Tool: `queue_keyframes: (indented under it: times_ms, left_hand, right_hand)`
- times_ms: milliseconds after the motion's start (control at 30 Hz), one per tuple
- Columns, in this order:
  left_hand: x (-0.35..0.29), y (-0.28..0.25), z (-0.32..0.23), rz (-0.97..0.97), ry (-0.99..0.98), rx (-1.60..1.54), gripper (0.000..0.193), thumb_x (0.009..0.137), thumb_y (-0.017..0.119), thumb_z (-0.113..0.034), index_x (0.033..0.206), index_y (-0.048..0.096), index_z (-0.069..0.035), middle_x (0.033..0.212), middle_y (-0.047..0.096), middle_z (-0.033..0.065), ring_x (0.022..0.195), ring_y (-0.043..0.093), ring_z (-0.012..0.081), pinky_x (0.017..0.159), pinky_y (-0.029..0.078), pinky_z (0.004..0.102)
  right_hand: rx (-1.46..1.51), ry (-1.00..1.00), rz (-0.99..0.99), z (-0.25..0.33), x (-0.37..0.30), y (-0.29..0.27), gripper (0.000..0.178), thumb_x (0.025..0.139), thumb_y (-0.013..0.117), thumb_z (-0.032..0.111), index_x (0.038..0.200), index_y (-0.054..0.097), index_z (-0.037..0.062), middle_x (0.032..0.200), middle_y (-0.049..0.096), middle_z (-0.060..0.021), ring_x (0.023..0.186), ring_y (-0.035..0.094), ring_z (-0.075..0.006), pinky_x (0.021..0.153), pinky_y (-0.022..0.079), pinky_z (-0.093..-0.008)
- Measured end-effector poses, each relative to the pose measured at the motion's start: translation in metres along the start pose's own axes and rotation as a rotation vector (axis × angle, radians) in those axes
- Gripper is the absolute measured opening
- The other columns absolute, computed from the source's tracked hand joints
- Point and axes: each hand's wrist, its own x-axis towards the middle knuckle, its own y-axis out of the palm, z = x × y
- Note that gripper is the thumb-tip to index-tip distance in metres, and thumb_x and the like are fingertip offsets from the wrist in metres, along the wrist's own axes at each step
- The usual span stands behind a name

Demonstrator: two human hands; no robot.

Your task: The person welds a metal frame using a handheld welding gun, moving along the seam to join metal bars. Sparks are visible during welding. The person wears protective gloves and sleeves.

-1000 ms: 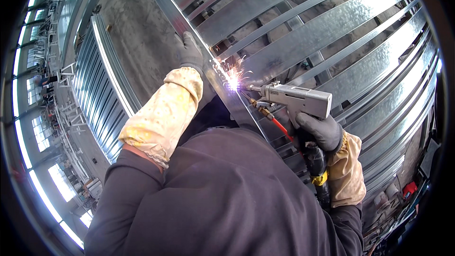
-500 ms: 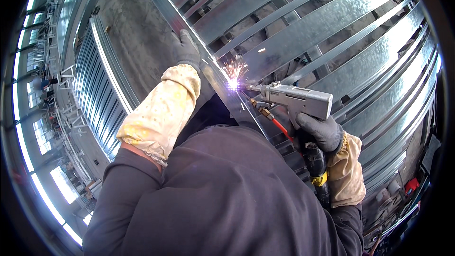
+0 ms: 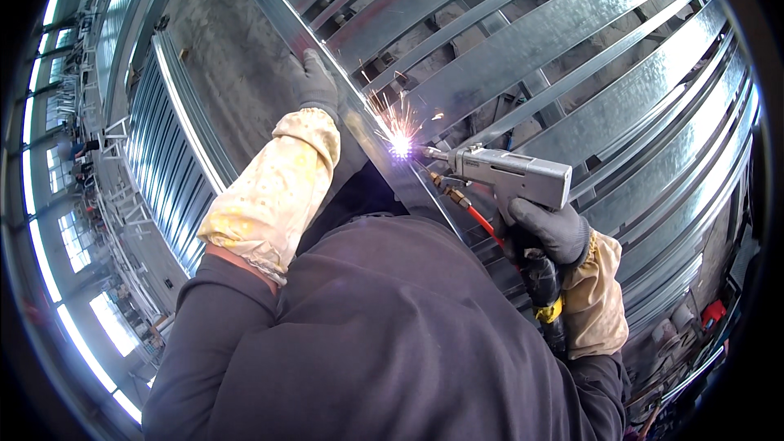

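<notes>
My left hand (image 3: 316, 86), in a dark grey glove, holds the outer edge of a galvanized steel beam (image 3: 273, 2); its far fingers are partly hidden. A finger lies along the metal. My right hand (image 3: 555, 231), also gloved, is wrapped around the grip of a silver handheld welding gun (image 3: 513, 173). The gun's nozzle points left at the joint between the beam and the crosswise steel slats (image 3: 490, 65). At its tip a bright white-violet spot (image 3: 400, 145) throws orange sparks. A red hose (image 3: 484, 224) with brass fittings runs beneath the gun. Tan protective sleeves cover both forearms.
Crosswise slats spread with gaps to the far right. More ribbed metal panels (image 3: 159, 163) lie on the left over the concrete floor (image 3: 220, 24). Another person (image 3: 82, 148) is far off at the left. A black cable (image 3: 541, 278) with yellow tape hangs by my right forearm.
The sparks now fan out higher and wider at the joint. The slats and beam have shifted slightly up and left in view. Both hands keep their holds.
</notes>
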Motion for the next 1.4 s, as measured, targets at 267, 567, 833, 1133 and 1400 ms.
queue_keyframes:
  times_ms: [267,567,833,1133,1400]
  left_hand:
    - [0.004,-0.003,0.010,0.011,-0.010,-0.053,0.041,0.101,0.044,-0.030,0.127,0.047,0.002,0.110,0.058,0.0166,0.094,0.058,0.0265,0.080,0.046,0.0328]
    - [0.007,0.005,0.028,-0.085,0.163,0.017,0.032,0.101,0.048,-0.027,0.115,0.052,0.001,0.093,0.061,0.0067,0.076,0.056,0.0137,0.066,0.047,0.0270]
    - [0.021,0.013,0.051,-0.101,0.124,0.074,0.035,0.101,0.047,-0.027,0.119,0.052,0.003,0.095,0.060,0.0072,0.078,0.056,0.0138,0.067,0.047,0.0272]
    - [0.022,0.016,0.057,-0.100,0.117,0.112,0.039,0.100,0.047,-0.029,0.120,0.052,0.004,0.099,0.062,0.0092,0.083,0.057,0.0152,0.072,0.047,0.0280]
    - [0.007,0.019,0.031,-0.068,0.054,0.061,0.040,0.100,0.048,-0.029,0.120,0.051,0.005,0.101,0.063,0.0105,0.086,0.059,0.0172,0.076,0.048,0.0288]
  right_hand:
    - [0.014,0.026,0.039,-0.007,-0.007,-0.002,0.057,0.092,0.062,0.030,0.135,0.044,-0.0029,0.083,0.064,-0.0080,0.061,0.061,-0.0113,0.053,0.048,-0.0237]
    - [0.018,0.029,0.043,-0.019,-0.009,-0.009,0.057,0.092,0.061,0.029,0.136,0.043,-0.0031,0.083,0.064,-0.0084,0.059,0.061,-0.0115,0.051,0.048,-0.0240]
    - [0.038,-0.023,-0.020,-0.035,-0.012,-0.018,0.060,0.086,0.068,0.032,0.130,0.048,-0.0030,0.082,0.062,-0.0096,0.057,0.059,-0.0130,0.047,0.047,-0.0242]
    - [0.043,-0.027,-0.004,-0.057,-0.018,-0.027,0.057,0.087,0.068,0.035,0.127,0.049,-0.0014,0.076,0.062,-0.0112,0.054,0.058,-0.0135,0.046,0.046,-0.0251]
    - [0.060,-0.032,0.007,-0.057,-0.018,-0.030,0.046,0.091,0.063,0.028,0.123,0.050,-0.0021,0.079,0.063,-0.0096,0.060,0.059,-0.0125,0.052,0.047,-0.0255]
